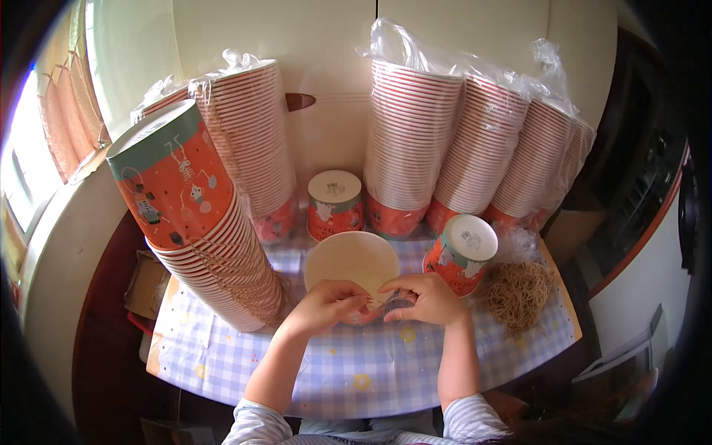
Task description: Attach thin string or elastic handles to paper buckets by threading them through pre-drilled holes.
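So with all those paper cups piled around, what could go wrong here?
The tall leaning stack of cups at the left hand's side might topple if an elbow nudges it. The open cup both hands pinch at its rim could crease or tip. The pile of rubber bands near the right hand sits close to the table edge and could slide off.
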Motion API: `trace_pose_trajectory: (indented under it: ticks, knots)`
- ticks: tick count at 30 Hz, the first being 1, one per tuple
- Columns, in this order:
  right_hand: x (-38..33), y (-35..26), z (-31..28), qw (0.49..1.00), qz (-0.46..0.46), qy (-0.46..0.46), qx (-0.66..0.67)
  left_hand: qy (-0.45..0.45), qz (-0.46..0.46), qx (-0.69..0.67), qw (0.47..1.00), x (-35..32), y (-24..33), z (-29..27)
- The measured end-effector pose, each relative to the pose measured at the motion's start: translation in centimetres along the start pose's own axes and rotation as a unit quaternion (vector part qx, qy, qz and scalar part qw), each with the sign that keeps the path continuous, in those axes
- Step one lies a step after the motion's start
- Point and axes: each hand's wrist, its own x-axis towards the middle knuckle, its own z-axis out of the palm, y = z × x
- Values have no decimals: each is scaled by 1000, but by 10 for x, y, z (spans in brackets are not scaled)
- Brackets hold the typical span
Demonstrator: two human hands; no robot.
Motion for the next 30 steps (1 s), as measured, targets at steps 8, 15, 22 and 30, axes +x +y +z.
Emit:
trace_pose_trajectory:
  ticks: [8,15,22,30]
  knots:
    - [7,14,8,983,54,-121,-130,21,45,60,997,-3,1,2]
    - [5,33,7,991,24,-120,-61,-30,-12,-1,999,-10,8,8]
    - [8,33,8,996,26,-4,-83,-26,63,80,994,-11,0,13]
    - [7,20,13,995,25,12,-94,33,40,58,997,-3,0,9]
